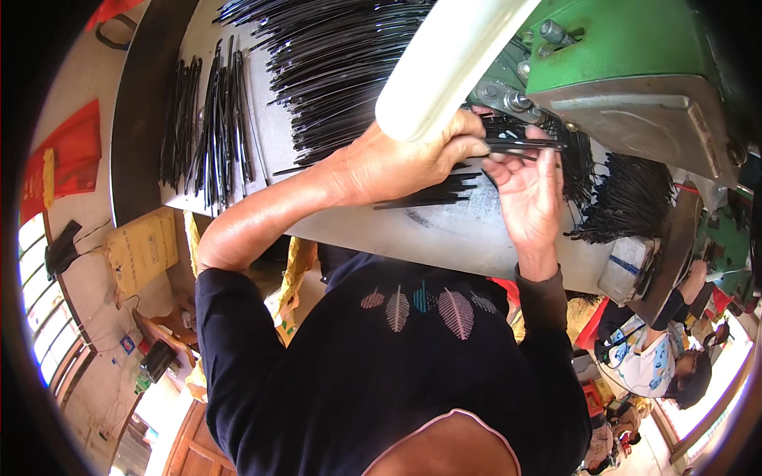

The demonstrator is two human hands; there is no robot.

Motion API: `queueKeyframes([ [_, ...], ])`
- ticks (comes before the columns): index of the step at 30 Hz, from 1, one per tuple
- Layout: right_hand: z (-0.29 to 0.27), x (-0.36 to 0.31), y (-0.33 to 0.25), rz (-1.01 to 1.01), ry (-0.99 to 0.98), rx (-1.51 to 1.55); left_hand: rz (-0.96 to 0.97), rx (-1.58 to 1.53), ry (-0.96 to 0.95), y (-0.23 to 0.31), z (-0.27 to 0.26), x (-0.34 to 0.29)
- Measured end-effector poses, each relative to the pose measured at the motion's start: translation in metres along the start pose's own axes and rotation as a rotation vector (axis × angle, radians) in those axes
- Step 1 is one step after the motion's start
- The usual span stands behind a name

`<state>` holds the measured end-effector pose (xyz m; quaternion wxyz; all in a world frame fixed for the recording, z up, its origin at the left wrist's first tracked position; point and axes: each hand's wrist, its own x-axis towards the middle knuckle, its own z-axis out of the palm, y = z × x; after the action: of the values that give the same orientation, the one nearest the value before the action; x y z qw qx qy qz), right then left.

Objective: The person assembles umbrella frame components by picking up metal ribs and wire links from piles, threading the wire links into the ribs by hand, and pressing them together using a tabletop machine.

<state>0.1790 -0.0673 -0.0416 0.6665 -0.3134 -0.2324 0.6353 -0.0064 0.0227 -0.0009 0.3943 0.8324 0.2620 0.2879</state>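
A few thin black rods (520,145) lie level between my two hands, just in front of the green machine. My left hand (397,163) is closed, its thumb and fingers pinching their left end; the white tube hides part of this hand. Under the right end, my right hand (528,194) is turned palm up, with its fingertips curled about the rods. A big pile of the same black rods (341,87) covers the metal table (349,230) beyond my left forearm. Several loose rods (436,193) rest on the table below my left hand.
A white tube (456,63) slants across above my left hand. The green machine (627,44) stands at the upper right. Two smaller rod bundles (218,127) lie at the left, and a dark bundle (627,198) at the right. Another person (659,361) sits at the far right.
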Motion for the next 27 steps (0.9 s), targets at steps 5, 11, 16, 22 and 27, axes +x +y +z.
queueKeyframes([
  [5, -0.036, 0.009, -0.025, -0.112, 0.179, 0.113, -0.567, -1.080, 0.307, -0.022, -0.010, 0.000],
  [11, -0.035, 0.026, -0.022, -0.150, 0.182, 0.083, -0.594, -1.463, 0.423, -0.002, 0.029, 0.023],
  [16, -0.034, 0.031, -0.018, -0.202, 0.109, 0.020, -0.609, -1.437, 0.535, -0.007, 0.037, 0.030],
  [22, -0.041, 0.031, -0.016, -0.210, 0.091, 0.008, -0.512, -1.354, 0.609, -0.005, 0.048, 0.034],
  [27, -0.032, 0.031, -0.019, -0.191, 0.126, 0.059, -0.471, -1.311, 0.604, -0.006, 0.050, 0.031],
])
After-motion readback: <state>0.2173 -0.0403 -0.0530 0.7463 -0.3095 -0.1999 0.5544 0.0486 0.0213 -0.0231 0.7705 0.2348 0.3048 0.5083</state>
